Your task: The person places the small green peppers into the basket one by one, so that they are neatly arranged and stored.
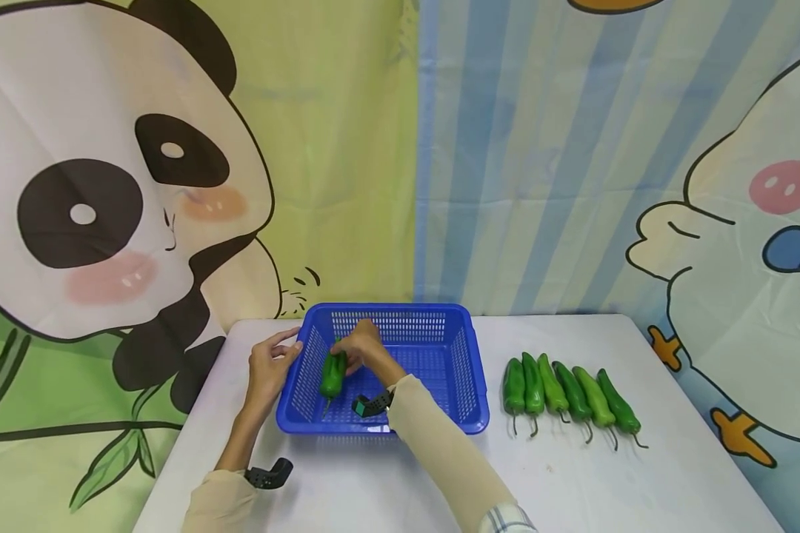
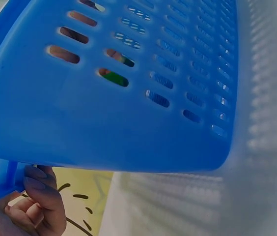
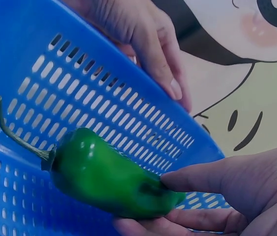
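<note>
A blue plastic basket [image 1: 467, 370] with slotted walls stands on the white table. Inside it, near the left wall, my right hand [image 1: 363, 344] pinches a green pepper [image 1: 332, 376] by its tip end. In the right wrist view, the thumb lies on one side of the pepper [image 3: 104, 172] and fingers on the other, while its curved stem points away from the hand. My left hand [image 1: 267, 370] holds the basket's left rim; the left wrist view shows its curled fingers [image 2: 45, 196] at the rim's outer edge.
Several green peppers [image 1: 576, 392] lie in a row on the table [image 1: 560, 481] to the right of the basket, stems toward me. Behind the table hangs a cartoon-printed curtain [image 1: 347, 185]. Both wrists wear black straps.
</note>
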Available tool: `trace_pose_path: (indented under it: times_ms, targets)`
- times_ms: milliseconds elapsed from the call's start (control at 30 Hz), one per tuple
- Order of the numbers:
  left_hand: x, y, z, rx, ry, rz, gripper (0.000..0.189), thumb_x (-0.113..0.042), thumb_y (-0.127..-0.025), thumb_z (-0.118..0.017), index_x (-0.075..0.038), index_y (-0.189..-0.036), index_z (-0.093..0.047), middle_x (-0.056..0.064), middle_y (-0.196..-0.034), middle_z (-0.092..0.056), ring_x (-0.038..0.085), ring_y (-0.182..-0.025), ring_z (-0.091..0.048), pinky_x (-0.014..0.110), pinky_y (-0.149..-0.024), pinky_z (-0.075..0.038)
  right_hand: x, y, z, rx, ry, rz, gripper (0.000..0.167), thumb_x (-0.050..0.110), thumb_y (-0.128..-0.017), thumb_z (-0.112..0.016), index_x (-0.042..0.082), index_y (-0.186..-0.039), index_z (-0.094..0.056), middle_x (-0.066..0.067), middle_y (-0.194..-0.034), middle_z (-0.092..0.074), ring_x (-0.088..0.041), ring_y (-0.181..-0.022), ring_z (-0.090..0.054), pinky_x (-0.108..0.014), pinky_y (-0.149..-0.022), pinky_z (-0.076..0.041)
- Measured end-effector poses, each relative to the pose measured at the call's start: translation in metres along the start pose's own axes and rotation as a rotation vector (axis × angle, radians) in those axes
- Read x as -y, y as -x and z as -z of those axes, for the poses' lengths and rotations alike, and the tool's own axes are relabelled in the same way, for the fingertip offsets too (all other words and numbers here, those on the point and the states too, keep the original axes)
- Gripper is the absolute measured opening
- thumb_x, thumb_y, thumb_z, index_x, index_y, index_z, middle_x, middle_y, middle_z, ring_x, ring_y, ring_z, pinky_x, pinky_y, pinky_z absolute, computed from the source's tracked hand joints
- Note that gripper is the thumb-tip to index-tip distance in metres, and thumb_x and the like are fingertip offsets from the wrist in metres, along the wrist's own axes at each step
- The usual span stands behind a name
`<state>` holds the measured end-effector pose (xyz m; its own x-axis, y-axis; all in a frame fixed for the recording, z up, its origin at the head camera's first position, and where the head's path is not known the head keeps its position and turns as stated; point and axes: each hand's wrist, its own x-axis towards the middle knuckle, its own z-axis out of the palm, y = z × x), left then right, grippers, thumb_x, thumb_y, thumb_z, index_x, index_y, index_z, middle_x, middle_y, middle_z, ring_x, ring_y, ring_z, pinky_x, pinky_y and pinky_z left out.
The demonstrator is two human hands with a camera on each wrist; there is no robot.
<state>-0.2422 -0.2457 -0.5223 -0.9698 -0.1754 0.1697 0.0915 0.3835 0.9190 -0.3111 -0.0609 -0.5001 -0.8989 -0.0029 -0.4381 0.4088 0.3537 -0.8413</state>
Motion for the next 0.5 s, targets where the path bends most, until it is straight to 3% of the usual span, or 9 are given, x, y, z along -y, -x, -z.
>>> trace_pose_path:
  times_ms: [133, 367, 500]
  targets:
    - [0.001, -0.001, 0.001, -0.002, -0.001, -0.007, 0.038, -0.012, -0.107, -0.071, -0.001, -0.144, -0.069, 0.026, -0.088, -0.08, 0.0, -0.058, -0.07, 0.02, -0.054, -0.056, -0.001, -0.002, -0.002, 0.017, -0.024, -0.01, 0.027, -0.011, -0.081, -0.087, -0.013, -0.099, -0.067, -0.03, -0.076, -0.076, -0.039, -0.064, -0.078, -0.055, -0.076, -0.068]
    - [0.002, -0.002, 0.0, -0.007, 0.0, -0.016, 0.037, -0.012, -0.106, -0.072, -0.002, -0.142, -0.071, 0.024, -0.086, -0.08, 0.0, -0.057, -0.07, 0.021, -0.053, -0.057, -0.006, -0.006, -0.005, 0.051, -0.054, -0.02, 0.017, -0.02, -0.08, -0.08, -0.015, -0.092, -0.07, -0.03, -0.083, -0.079, -0.046, -0.085, -0.082, -0.047, -0.076, -0.068]
    - [0.003, -0.002, 0.0, -0.006, 0.005, -0.013, 0.037, -0.013, -0.106, -0.071, -0.002, -0.142, -0.071, 0.022, -0.085, -0.079, 0.001, -0.057, -0.07, 0.021, -0.053, -0.057, -0.008, -0.014, -0.007, 0.067, -0.029, -0.031, 0.021, -0.019, -0.08, -0.083, -0.012, -0.091, -0.067, -0.026, -0.078, -0.078, -0.042, -0.075, -0.082, -0.049, -0.075, -0.068]
